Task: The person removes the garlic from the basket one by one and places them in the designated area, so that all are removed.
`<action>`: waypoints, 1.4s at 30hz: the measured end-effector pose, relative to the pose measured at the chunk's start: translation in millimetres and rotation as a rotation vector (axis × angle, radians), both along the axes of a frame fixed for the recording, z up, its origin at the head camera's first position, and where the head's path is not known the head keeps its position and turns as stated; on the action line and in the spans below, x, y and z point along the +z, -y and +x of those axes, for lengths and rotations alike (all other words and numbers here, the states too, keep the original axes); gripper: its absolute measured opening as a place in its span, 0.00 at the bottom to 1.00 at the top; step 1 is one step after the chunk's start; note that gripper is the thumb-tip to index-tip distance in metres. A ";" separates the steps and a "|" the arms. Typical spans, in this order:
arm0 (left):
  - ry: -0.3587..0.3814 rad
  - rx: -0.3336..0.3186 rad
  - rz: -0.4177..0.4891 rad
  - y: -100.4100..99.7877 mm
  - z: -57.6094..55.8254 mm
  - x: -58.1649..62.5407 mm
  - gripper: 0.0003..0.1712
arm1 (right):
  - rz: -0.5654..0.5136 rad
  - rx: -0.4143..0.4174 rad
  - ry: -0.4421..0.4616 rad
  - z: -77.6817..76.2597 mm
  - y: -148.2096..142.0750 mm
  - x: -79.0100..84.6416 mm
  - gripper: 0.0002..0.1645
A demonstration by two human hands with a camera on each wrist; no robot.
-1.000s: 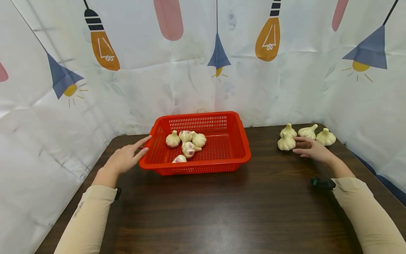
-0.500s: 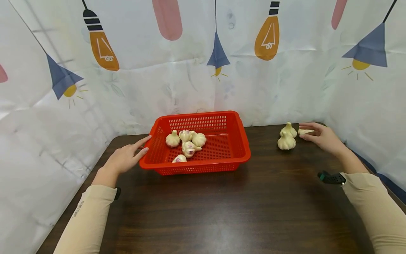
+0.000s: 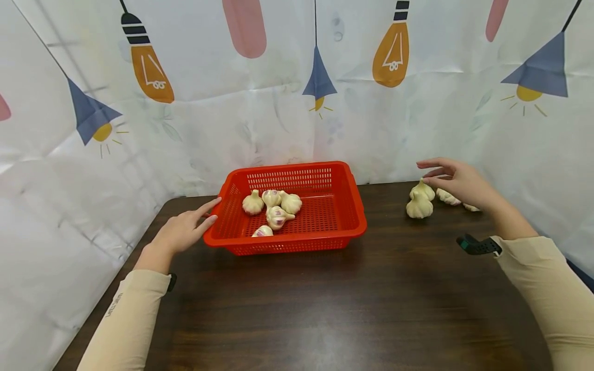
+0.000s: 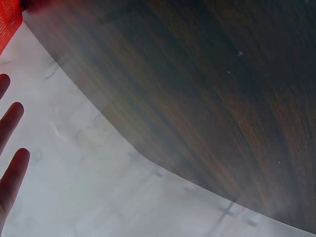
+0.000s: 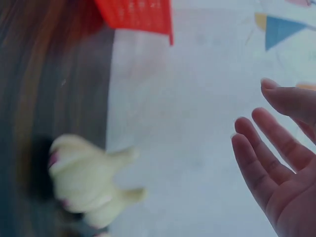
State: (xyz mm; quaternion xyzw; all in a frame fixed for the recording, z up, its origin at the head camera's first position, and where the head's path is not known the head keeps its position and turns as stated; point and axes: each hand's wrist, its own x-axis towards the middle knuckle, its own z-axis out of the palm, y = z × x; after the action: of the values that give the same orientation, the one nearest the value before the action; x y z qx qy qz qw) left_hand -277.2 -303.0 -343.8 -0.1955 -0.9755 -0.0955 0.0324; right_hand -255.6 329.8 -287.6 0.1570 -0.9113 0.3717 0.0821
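At the left end of a red plastic basket [image 3: 285, 240], my left hand [image 3: 178, 237] touches the rim with fingers extended. Several garlic bulbs [image 3: 277, 218] lie inside on the basket's left side. My right hand [image 3: 457, 181] hovers over the far right of the table, holding nothing, its fingers loosely bent. Just below its fingertips, one garlic bulb [image 3: 419, 207] sits in front of another. More garlic [image 3: 448, 198] is partly covered by that hand. In the right wrist view, two stems stick out from the paired bulbs [image 5: 84, 175], apart from the fingers.
A dark wooden table [image 3: 301, 304] carries everything. White curtain cloth [image 3: 209, 134] printed with lamps and bulbs rises behind the table's back edge and along both sides. The basket stands near the back edge, left of the loose garlic.
My right hand moved right over the rear garlic, then lifted and came back left above the paired bulbs. The left hand and basket stay in place.
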 end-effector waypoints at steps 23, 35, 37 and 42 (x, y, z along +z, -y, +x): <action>-0.002 -0.001 0.016 1.4 -1.6 -2.1 0.37 | 0.068 0.278 -0.034 -48.2 103.0 28.1 0.20; 0.014 0.007 0.015 -0.4 1.0 -3.8 0.38 | 0.113 0.298 0.050 -84.1 161.9 19.0 0.21; 0.014 0.010 0.011 0.2 1.1 -3.7 0.38 | 0.104 0.300 0.079 -89.8 170.4 16.3 0.21; 0.010 0.005 0.016 -0.2 0.2 -3.6 0.38 | 0.074 0.294 0.106 -104.8 188.4 8.8 0.22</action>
State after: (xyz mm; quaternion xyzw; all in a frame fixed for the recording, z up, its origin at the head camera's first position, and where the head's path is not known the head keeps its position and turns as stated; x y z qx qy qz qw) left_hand -277.0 -302.9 -347.4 -0.1924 -0.9753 -0.1042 0.0290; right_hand -360.4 141.5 -278.8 0.2717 -0.8947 0.3535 -0.0273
